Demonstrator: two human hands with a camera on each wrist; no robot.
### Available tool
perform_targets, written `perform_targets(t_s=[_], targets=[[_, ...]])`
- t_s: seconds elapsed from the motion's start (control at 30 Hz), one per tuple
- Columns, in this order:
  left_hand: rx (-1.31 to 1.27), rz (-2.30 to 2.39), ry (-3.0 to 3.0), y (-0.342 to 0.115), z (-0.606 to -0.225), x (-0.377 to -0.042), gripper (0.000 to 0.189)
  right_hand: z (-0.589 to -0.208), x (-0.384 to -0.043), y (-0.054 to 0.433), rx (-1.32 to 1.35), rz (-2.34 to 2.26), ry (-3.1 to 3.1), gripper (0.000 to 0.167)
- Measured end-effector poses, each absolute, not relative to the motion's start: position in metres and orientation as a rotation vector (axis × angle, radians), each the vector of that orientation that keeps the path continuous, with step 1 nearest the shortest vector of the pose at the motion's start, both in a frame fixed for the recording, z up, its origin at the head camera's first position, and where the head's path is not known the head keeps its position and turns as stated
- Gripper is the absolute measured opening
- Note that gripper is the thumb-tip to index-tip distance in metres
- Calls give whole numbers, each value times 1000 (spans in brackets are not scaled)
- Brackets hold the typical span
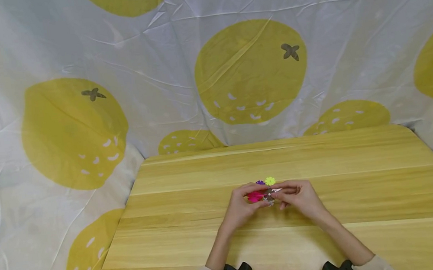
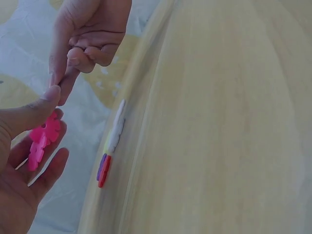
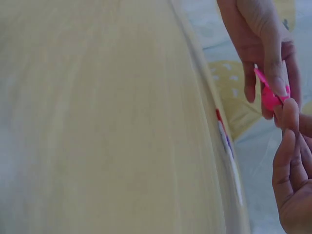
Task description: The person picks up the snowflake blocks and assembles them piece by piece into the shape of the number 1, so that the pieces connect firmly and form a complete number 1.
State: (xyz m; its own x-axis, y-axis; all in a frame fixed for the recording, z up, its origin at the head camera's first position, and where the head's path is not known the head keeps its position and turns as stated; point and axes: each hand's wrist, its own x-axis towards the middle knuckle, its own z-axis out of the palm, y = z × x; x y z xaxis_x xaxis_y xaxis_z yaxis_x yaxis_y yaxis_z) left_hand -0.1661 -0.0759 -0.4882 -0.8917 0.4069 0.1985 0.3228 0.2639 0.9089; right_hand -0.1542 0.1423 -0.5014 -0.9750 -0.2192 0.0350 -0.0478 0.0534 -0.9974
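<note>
My left hand [image 1: 242, 204] holds pink flower-shaped notched discs [image 2: 45, 134], two of which seem joined, between thumb and fingers. My right hand [image 1: 302, 198] meets it fingertip to fingertip and pinches a thin dark-grey piece [image 3: 280, 100] against the pink ones. Fingers cover most of that piece, so its full shape is hidden. In the left wrist view, the left hand [image 2: 22, 161] is at lower left and the right hand [image 2: 95, 36] comes from above. The right wrist view has the right hand [image 3: 297, 185] at lower right.
On the wooden table [image 1: 170, 226], just beyond the hands, lie a yellow-green disc [image 1: 270, 181] and a purple disc [image 1: 260, 183]. White pieces [image 2: 117, 129] and a red piece [image 2: 105, 171] also lie there. A lemon-print cloth [image 1: 164, 79] hangs behind the table's far edge.
</note>
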Motion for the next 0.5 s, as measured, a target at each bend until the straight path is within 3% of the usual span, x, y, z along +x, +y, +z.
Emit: perform_targets(t_s=[0.5], targets=[[612,1778,2449,-86,-493,-171,31,-504,-160,137,-175,-2011,2189,31]])
